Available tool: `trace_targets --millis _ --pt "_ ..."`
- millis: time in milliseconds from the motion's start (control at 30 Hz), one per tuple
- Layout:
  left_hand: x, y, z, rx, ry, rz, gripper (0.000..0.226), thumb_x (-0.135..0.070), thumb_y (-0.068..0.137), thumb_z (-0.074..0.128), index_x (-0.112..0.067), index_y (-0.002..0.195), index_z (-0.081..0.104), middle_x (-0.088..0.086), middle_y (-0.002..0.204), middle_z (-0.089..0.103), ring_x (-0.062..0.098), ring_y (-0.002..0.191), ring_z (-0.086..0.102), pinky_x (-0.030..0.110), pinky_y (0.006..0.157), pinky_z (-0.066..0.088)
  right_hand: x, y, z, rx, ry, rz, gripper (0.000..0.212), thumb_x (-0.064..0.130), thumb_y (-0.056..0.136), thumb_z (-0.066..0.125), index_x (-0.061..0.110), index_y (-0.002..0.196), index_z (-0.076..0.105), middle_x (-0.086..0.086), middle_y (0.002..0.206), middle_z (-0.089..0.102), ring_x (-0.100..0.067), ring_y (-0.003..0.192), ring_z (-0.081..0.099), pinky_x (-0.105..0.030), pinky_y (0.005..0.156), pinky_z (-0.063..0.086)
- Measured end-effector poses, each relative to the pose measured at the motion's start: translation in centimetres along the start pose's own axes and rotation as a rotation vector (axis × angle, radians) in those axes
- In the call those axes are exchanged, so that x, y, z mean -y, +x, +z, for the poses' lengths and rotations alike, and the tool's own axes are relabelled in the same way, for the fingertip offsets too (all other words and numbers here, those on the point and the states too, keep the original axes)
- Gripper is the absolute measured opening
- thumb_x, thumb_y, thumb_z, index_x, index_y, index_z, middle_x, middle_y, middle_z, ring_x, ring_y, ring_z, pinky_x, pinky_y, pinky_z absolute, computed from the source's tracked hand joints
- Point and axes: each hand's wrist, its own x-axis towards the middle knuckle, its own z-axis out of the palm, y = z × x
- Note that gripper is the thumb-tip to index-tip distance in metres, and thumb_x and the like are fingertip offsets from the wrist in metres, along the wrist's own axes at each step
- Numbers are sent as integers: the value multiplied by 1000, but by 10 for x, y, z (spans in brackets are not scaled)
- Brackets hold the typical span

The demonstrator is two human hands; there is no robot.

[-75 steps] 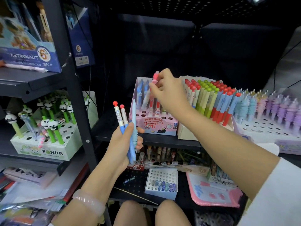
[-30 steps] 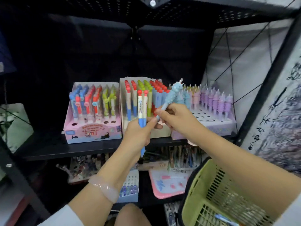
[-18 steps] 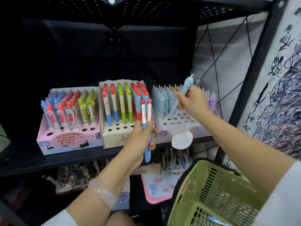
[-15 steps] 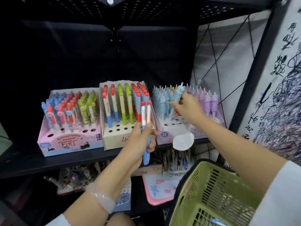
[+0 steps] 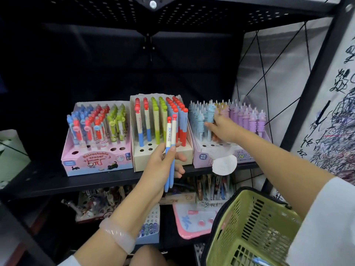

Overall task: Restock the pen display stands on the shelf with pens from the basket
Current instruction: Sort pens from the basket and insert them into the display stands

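While two red-capped pens (image 5: 170, 148) are gripped upright in the left hand (image 5: 161, 166), just before the middle stand (image 5: 163, 158), the right hand (image 5: 222, 129) is reached into the right stand (image 5: 230, 156) among pale blue pens (image 5: 199, 120); its fingers are curled there, but whether a pen is held cannot be told. Seating appears to be the step in hand. Next, one red-capped pen must be taken and lined over an empty hole. Three stands are counted on the shelf (image 5: 96, 181), one green basket (image 5: 249, 227) below the right hand.

One head-worn view looks forward and down, near the shelf (image 5: 115, 181).
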Motion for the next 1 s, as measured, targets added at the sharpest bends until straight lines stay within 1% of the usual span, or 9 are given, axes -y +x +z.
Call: trace_targets --millis 133,267,333,400,500,633,733,833,1000 --pt "-4 -6 -9 -21 -19 -5 16 -23 100 39 -26 101 55 -6 64 65 10 46 50 21 45 43 -5 -7 9 -6 -229 -13 30 33 101 34 19 75 37 2 65 44 -11 57 43 -23 49 28" --pt "-9 -10 -14 -38 -33 -15 14 -22 99 42 -21 102 56 -5 64 64 9 45 50 20 44 43 1 -13 7 66 -386 47 36 37 99 39 4 109 49 2 74 47 -17 70 45 -26 55 31" --pt "-10 -12 -16 -35 -27 -10 16 -22 98 43 -18 105 57 -7 64 64 9 46 50 20 46 45 6 -19 1 111 -398 83 43 35 97 46 2 125 46 -8 100 60 -21 83 52 -27 67 39" --pt "-10 -14 -19 -29 -23 -1 16 -22 98 44 -16 106 56 -8 64 64 8 45 47 20 46 44 17 -26 -4 -38 -394 90 42 28 94 54 2 125 49 -14 117 60 -26 96 56 -31 79 43" --pt "-10 -16 -20 -25 -24 15 13 -21 98 44 -18 104 54 -6 68 67 8 43 42 20 44 40 51 -38 -2 -381 -19 -30 23 30 92 56 8 96 63 -1 88 63 -9 74 58 -20 64 42" --pt "-11 -18 -23 -16 -37 36 10 -21 97 44 -15 101 51 -3 74 71 8 42 44 20 44 41 105 -66 24 2 431 -208 27 33 94 51 15 78 63 10 61 55 5 48 47 -12 51 42" --pt "-14 -20 -34 -63 -12 37 12 -25 98 43 -16 98 51 -1 79 73 11 49 57 21 49 48 125 -65 37 1 506 -265 22 21 96 50 15 75 54 4 60 58 2 45 52 -12 48 44" --pt "-16 -22 -53 -196 -1 11 18 -28 99 40 -18 95 54 1 82 72 12 56 65 22 50 52 140 -51 28 -227 643 -255 20 20 99 42 15 80 46 -3 67 59 -9 49 58 -21 50 52" --pt "-14 -27 -77 -306 52 6 24 -28 101 35 -24 95 58 5 73 56 6 37 36 17 37 29 151 -30 33 -462 292 -328 14 22 100 39 9 93 42 -13 79 62 -30 70 63 -47 64 54"
